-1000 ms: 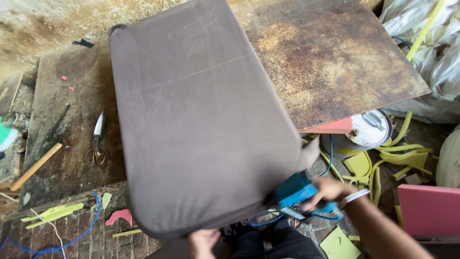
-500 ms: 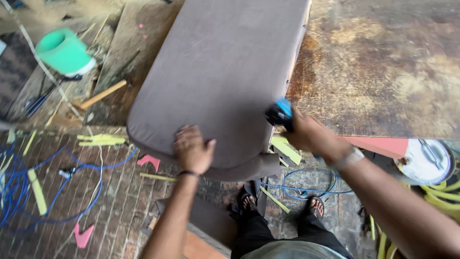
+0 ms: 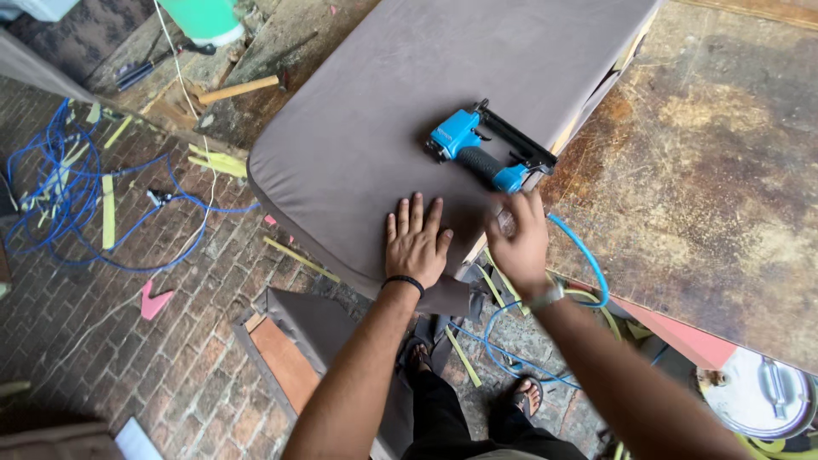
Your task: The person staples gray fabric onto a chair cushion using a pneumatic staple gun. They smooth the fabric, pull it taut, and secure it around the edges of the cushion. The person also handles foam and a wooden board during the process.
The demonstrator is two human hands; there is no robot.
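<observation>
Grey-brown fabric covers a padded cushion panel (image 3: pixel 409 111), lying flat on a stained wooden counter (image 3: pixel 707 170) w/ its near end overhanging the counter edge. Blue pneumatic stapler (image 3: pixel 486 153) rests on the panel, near its right edge, untouched. Left hand (image 3: pixel 416 243) lies palm-down on the panel's near end, fingers spread, gripping nothing. Right hand (image 3: pixel 518 243) is at the panel's right edge just below the stapler, motion-blurred; fingers partly curled, whether they pinch the fabric cannot be told. Blue air hose (image 3: pixel 588 264) runs from beside the panel's right edge down behind the right wrist. Left of the panel: wooden-handled hammer (image 3: pixel 243 88), green bucket (image 3: pixel 200 17), coiled blue hose (image 3: pixel 68 187) on brick floor (image 3: pixel 170 366) w/ yellow offcuts (image 3: pixel 217 162).
</observation>
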